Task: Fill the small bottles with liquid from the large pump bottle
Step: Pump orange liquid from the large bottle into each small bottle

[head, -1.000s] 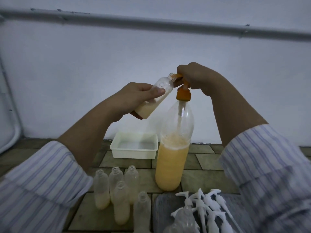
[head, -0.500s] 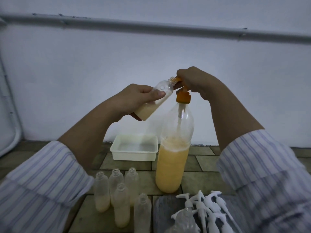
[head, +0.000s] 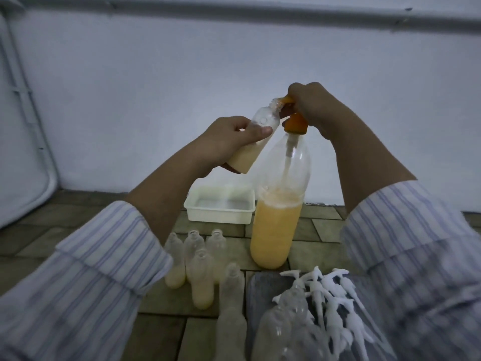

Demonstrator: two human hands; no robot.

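Pale wall [head: 182, 74] and a tiled floor [head: 78, 230] frame your work, with a pipe [head: 260, 11] running along the top of the wall.

Your left hand [head: 229, 139] has its fingers curled round a small bottle [head: 260, 136], thumb laid across its clear upper part. You hold it tilted, neck up to the right, with creamy liquid pooled in its lower end. Its mouth, ringed with foam, sits right at the orange spout of the pump [head: 289, 102].

Your right hand [head: 315, 108] is closed over the top of that pump, fingers bent down around it; only the spout tip and the orange collar below show. How the fingertips sit underneath cannot be made out.

The pump tops the large bottle [head: 278, 225], which stands upright on the floor between your forearms. It is clear above and holds orange-yellow liquid with a foamy surface up to roughly the middle; the dip tube runs down inside.

Just behind it to the left sits a white tray [head: 221, 217]. Nearer you, left of the large bottle, a cluster of filled bottles [head: 197, 261] stands upright and uncapped, each partly filled with the same pale liquid. At lower right, a heap of white pump heads [head: 330, 293] lies on a grey slab [head: 263, 285], with clear bottles [head: 278, 332] blurred in front.
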